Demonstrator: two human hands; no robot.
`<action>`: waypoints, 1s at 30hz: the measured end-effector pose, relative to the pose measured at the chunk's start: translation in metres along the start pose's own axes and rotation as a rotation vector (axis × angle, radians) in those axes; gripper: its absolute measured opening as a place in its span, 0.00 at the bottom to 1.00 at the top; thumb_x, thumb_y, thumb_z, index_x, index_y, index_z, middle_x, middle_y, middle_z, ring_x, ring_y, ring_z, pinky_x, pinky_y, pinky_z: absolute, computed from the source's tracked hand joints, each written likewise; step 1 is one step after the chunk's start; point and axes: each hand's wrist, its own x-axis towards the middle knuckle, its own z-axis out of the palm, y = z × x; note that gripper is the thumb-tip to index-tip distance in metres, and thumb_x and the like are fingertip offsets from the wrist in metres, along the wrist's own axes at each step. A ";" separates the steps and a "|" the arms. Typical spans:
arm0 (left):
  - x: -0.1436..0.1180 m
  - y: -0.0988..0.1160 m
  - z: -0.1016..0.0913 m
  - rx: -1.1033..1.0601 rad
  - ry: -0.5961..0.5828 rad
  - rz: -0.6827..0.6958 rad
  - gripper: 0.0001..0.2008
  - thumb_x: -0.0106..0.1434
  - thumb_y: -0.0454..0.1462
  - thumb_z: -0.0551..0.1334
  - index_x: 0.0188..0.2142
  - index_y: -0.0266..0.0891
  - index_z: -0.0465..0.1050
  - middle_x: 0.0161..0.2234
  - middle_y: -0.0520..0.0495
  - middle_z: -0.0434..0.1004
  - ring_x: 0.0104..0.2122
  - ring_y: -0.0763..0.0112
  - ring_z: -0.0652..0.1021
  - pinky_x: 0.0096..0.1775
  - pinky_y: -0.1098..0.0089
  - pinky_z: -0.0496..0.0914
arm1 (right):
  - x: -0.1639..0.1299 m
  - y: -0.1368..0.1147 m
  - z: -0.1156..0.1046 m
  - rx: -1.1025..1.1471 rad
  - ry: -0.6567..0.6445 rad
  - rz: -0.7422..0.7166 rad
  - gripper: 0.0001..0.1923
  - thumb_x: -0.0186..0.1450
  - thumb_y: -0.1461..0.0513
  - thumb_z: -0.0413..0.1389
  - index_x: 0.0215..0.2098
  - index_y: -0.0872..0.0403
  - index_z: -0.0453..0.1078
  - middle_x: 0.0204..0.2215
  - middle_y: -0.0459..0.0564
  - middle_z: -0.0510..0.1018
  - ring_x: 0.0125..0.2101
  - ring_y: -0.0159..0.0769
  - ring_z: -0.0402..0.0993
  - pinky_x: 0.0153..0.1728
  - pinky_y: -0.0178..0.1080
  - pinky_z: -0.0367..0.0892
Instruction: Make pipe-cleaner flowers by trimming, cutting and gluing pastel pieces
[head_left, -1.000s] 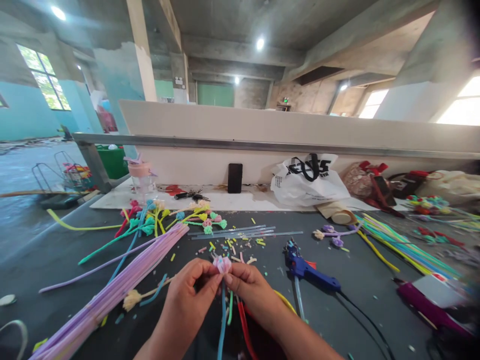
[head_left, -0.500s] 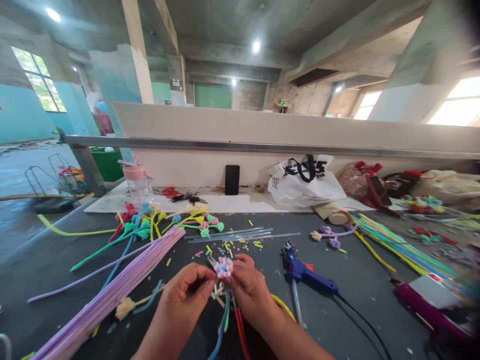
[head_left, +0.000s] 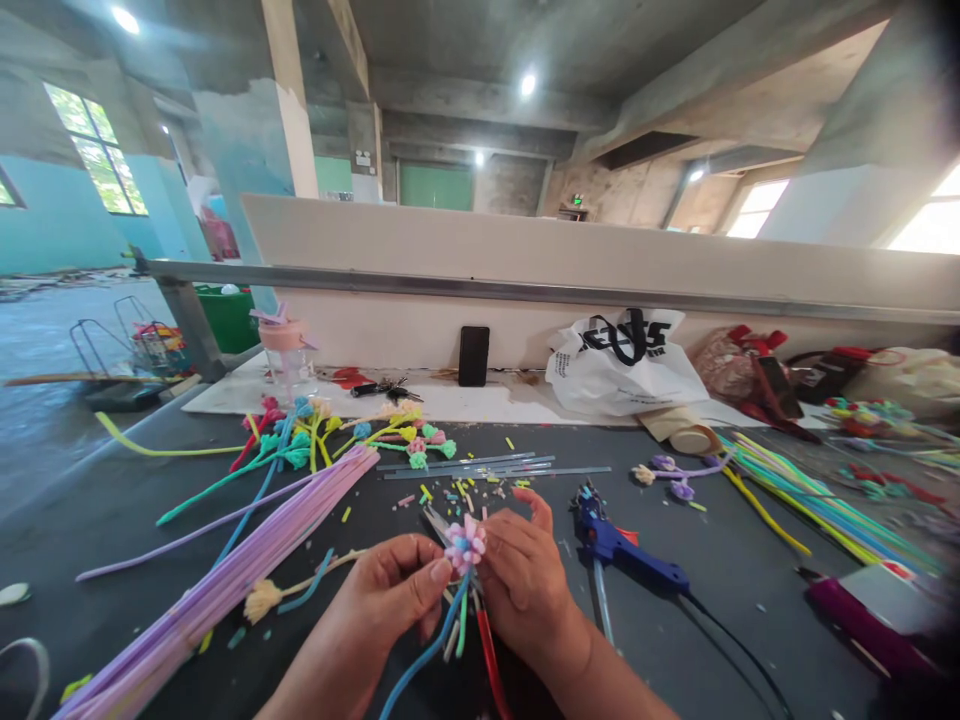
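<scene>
The left hand and right hand meet low over the dark surface, and between them sits a small pink pipe-cleaner flower with a blue centre. The left hand's grip is closed on the flower, thumb and forefinger pinching its left side. The right hand's grip is closed on it too, from the right, with the other fingers spread up behind it. Below the flower a blue stem curves down and left between the wrists, with a short green piece and a red strand beside it.

Taking the flower as the mark: just behind it lie scattered coloured cuttings, and behind those a row of clear glue sticks. To its right, near the right hand, rests a blue glue gun with a black cord running off toward the near edge. To its left a thick bundle of lilac pipe cleaners stretches diagonally, and a cream tufted stem lies between that bundle and the left hand. Further back on the left is a heap of finished pipe-cleaner flowers. Far behind the flower a black phone leans against the white wall, with a white plastic bag to the phone's right. Well off to the right lies a bundle of green and yellow pipe cleaners.
</scene>
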 end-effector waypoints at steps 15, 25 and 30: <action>0.002 -0.002 0.001 -0.110 0.022 -0.072 0.07 0.51 0.36 0.62 0.23 0.35 0.66 0.13 0.57 0.62 0.14 0.83 0.60 0.20 0.78 0.51 | -0.002 -0.003 0.005 -0.049 -0.055 0.016 0.09 0.58 0.72 0.47 0.27 0.54 0.64 0.22 0.43 0.74 0.25 0.30 0.69 0.49 0.49 0.50; 0.004 -0.001 0.001 -0.122 0.033 -0.130 0.11 0.50 0.39 0.63 0.21 0.37 0.61 0.11 0.58 0.60 0.13 0.83 0.58 0.19 0.77 0.48 | 0.002 -0.006 0.007 -0.063 -0.042 -0.006 0.10 0.58 0.72 0.47 0.26 0.53 0.64 0.22 0.42 0.74 0.24 0.30 0.69 0.50 0.48 0.49; 0.005 -0.004 0.001 -0.124 0.020 -0.127 0.13 0.51 0.41 0.63 0.20 0.37 0.60 0.10 0.58 0.59 0.13 0.83 0.57 0.18 0.77 0.48 | 0.001 -0.005 0.006 -0.065 -0.025 -0.011 0.10 0.57 0.72 0.47 0.27 0.53 0.64 0.22 0.42 0.75 0.24 0.30 0.70 0.50 0.48 0.50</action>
